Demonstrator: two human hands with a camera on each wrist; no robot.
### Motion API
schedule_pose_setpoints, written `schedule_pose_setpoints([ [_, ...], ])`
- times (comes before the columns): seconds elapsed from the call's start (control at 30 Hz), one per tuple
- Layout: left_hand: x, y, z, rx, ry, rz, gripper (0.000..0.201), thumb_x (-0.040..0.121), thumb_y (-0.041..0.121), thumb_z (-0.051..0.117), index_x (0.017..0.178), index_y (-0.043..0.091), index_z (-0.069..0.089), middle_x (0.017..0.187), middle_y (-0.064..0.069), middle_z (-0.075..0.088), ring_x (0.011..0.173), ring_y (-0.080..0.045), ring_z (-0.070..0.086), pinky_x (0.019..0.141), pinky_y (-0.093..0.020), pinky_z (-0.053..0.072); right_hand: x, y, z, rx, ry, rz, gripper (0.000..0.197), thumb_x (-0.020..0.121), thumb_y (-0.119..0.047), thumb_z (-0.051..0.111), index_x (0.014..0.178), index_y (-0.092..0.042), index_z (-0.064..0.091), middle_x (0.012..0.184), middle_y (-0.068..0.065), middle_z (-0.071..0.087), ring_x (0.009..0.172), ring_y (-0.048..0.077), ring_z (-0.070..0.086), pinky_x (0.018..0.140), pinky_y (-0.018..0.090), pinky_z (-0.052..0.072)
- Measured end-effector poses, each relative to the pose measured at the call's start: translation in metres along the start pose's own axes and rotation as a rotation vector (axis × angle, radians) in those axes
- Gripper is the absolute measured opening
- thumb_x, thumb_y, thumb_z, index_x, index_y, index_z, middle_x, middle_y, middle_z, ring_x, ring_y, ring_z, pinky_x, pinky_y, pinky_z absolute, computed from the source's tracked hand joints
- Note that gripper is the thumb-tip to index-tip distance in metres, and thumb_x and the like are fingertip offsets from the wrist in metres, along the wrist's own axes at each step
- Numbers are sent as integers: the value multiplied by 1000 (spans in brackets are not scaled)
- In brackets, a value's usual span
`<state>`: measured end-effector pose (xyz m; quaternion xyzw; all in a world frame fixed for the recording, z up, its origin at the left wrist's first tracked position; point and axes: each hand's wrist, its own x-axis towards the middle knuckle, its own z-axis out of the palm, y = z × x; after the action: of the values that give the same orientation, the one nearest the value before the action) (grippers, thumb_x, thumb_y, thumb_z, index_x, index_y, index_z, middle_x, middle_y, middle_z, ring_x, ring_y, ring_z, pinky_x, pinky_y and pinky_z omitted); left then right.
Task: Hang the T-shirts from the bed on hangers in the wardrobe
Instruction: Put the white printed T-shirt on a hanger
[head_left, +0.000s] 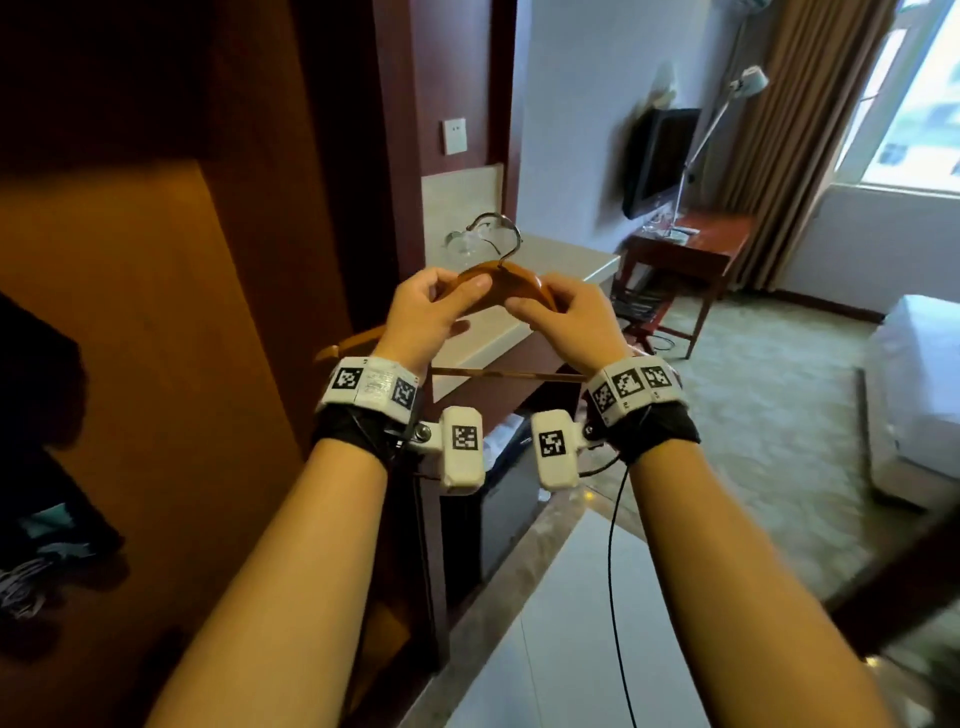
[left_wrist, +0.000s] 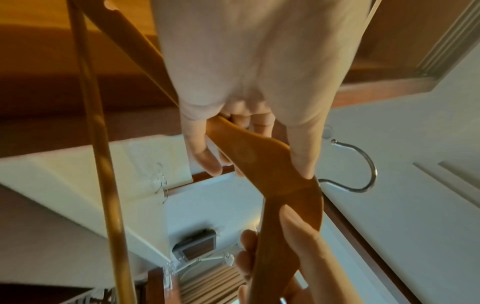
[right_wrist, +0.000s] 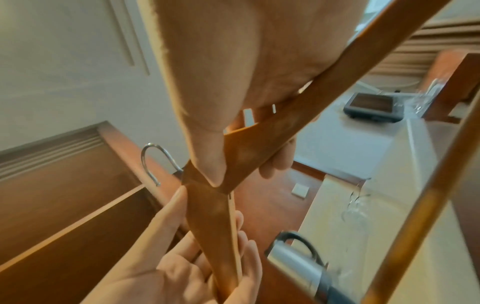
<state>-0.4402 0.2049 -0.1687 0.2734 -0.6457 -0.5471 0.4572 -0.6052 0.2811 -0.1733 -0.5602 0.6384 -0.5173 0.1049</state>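
From the head camera, the left hand (head_left: 423, 314) and the right hand (head_left: 563, 317) are raised together in front of the wardrobe (head_left: 156, 260), each closed around one shoulder of a bare wooden hanger (head_left: 511, 280) near its metal hook (head_left: 498, 234). A pale counter (head_left: 561, 265) lies just behind, and the bed (head_left: 919, 374) is well apart at the right.

From the left wrist, the left hand (left_wrist: 249, 82) pinches the hanger (left_wrist: 259, 152) between thumb and curled fingers; the right hand (left_wrist: 298, 246) grips lower down.

From the right wrist, the right hand (right_wrist: 233, 72) presses its thumb on the hanger (right_wrist: 257, 144); the left hand (right_wrist: 182, 257) clasps the other arm.
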Motion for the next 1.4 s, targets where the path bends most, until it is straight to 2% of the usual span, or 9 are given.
schedule_pose_setpoints([
  [0.17,31,-23,93,-15,-85,-17,16,88,26,74,85,17,61,81,4,66,83,-13,63,92,-49,53,-3,62,-74,72,99,21,16,86,-31,77,101,-29,72,82,-15,71,80,0,66,80,25,52],
  [0.33,69,-42,199,-44,-131,-15,12,89,27,72,89,18,64,87,1,69,90,-17,66,91,-45,54,17,130,-156,61,184,56,15,83,-34,77,98,-32,74,88,-1,75,86,21,71,88,47,57],
  [0.47,98,-53,278,-99,-160,-44,11,89,26,72,89,18,65,80,9,72,83,-8,68,87,-37,55,34,173,-220,-5,231,88,16,83,-34,78,97,-26,74,85,-1,75,82,19,70,86,47,56],
  [0.7,148,-77,385,-142,-206,-49,11,90,28,70,91,18,66,94,-3,73,97,-24,71,83,-33,56,68,250,-300,-230,406,210,35,70,-74,64,81,-42,67,74,-17,68,80,7,64,94,50,48],
  [0.87,195,-107,454,-112,-251,-35,12,90,30,70,94,19,66,94,-1,74,90,-13,71,78,-26,56,96,310,-342,-233,459,260,25,74,-69,67,74,-44,62,72,-17,65,84,12,64,98,55,44],
  [1.13,316,-178,568,-136,-352,-54,16,90,33,70,96,18,67,101,-10,73,96,-23,70,88,-36,57,181,434,-401,-238,577,342,46,67,-78,62,92,-40,69,85,-15,71,96,18,65,100,52,44],
  [1.23,371,-197,619,-166,-427,-88,18,92,27,68,100,12,64,93,-6,69,88,-17,66,85,-33,56,218,472,-430,-261,655,375,34,67,-77,63,81,-45,65,79,-15,70,91,20,65,94,54,48],
  [1.33,420,-216,667,-165,-533,-82,27,88,36,71,99,12,65,87,-6,66,83,-17,64,81,-36,57,246,511,-460,-289,701,374,29,70,-74,64,74,-45,61,75,-14,67,87,22,65,91,60,48],
  [1.4,446,-228,697,-182,-589,-77,32,79,42,74,94,15,65,83,-3,64,77,-13,62,72,-28,55,261,540,-481,-271,709,400,35,68,-76,66,80,-43,66,77,-14,69,89,19,67,94,61,46],
])
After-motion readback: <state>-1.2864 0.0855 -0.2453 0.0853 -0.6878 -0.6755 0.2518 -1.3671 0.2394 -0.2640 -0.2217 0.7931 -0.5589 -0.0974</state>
